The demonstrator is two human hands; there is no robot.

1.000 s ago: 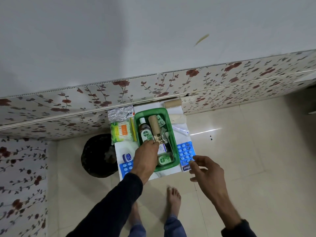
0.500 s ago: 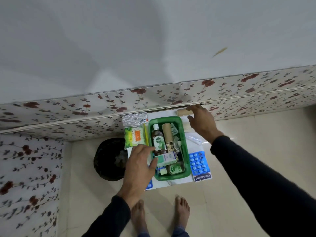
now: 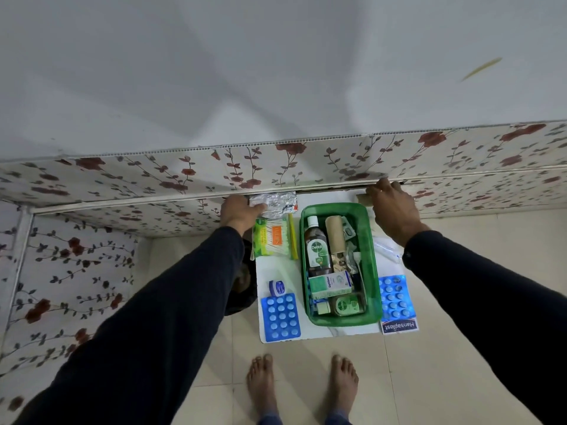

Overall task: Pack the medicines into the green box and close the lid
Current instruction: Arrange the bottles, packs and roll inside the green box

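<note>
Both hands are out at the far corners of the white board (image 3: 337,330). My left hand (image 3: 237,211) pinches the corner of the silver foil strip (image 3: 276,204); my right hand (image 3: 394,210) curls over the tan bandage roll (image 3: 363,198), but the grip is hidden, can't tell if it's closed on it.

Green box (image 3: 339,320) sits mid-board between my hands, lid not in view. Its long axis runs away from me toward the floral wall; the Dettol bottle (image 3: 317,250) inside lies along it, cap far.

Risks, my guess: the foil is held only at a corner, so it could slip or crumple. The box looks crowded, so the blue tablet sheets (image 3: 280,317) and cotton buds pack (image 3: 271,237) may stack proud and stop a lid from closing. My sleeve could sweep the buds pack off the board edge.
</note>
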